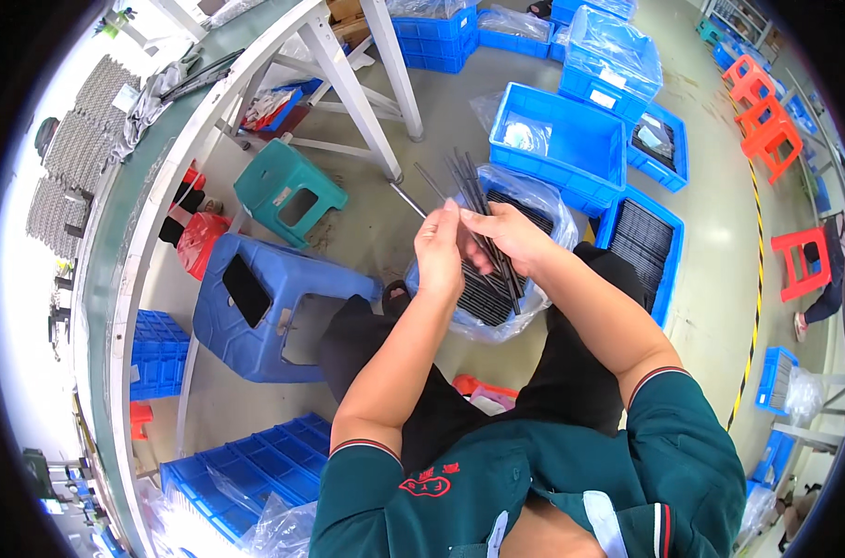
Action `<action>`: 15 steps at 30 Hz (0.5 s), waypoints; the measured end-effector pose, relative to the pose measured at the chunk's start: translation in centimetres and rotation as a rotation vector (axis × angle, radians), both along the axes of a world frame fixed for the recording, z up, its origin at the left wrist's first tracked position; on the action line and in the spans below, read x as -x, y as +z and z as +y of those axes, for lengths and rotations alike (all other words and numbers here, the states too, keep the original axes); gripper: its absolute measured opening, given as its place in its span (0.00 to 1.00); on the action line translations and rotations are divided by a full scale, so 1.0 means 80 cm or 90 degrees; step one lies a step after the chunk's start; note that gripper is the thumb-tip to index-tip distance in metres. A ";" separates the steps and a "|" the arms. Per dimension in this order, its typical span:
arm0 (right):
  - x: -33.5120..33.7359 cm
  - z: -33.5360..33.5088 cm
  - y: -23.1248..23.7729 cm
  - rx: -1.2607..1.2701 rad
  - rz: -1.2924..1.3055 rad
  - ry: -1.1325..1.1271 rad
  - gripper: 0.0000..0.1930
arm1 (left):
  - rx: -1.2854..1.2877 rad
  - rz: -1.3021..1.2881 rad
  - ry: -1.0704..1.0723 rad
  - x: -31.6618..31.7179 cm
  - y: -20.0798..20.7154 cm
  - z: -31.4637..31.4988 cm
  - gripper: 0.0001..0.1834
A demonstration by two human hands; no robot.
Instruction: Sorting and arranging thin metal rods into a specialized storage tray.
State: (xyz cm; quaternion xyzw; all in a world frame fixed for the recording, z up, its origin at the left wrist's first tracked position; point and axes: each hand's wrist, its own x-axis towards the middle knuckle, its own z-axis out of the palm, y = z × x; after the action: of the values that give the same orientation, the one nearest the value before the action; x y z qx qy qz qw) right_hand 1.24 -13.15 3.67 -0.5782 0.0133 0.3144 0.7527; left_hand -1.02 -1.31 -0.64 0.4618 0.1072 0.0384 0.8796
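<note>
A loose bundle of thin black rods [473, 186] is gripped in my right hand [515, 237], the rods slanting up and away from me. My left hand [439, 253] is closed beside it, its thumb and fingers pinched on a thin rod [428, 179]; the two hands nearly touch. Below them, between my knees, a blue container lined with a clear plastic bag [560, 223] holds many more black rods [485, 305]. My hands partly hide these rods.
An open blue crate [571, 153] stands beyond the lined container, with a crate of black rods [641, 244] to its right. On the left are a blue stool [297, 270] bearing a black phone [246, 290], a green stool [287, 191] and a long workbench [115, 307].
</note>
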 end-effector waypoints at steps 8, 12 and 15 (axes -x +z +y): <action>-0.030 -0.025 -0.002 -0.021 -0.056 -0.032 0.15 | 0.114 0.076 -0.176 -0.008 0.024 0.026 0.15; -0.029 -0.014 -0.004 -0.043 -0.033 -0.012 0.13 | 0.099 0.139 -0.313 0.000 0.012 0.020 0.17; -0.047 -0.027 -0.027 -0.060 -0.059 -0.099 0.12 | 0.005 0.146 -0.385 0.004 0.012 0.013 0.18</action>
State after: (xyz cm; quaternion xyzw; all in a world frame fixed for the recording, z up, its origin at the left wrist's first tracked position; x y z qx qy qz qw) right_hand 5.04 -15.34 1.52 -0.5531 0.0084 0.2284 0.8011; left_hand -1.34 -0.31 0.29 0.4709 0.0633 -0.2775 0.8350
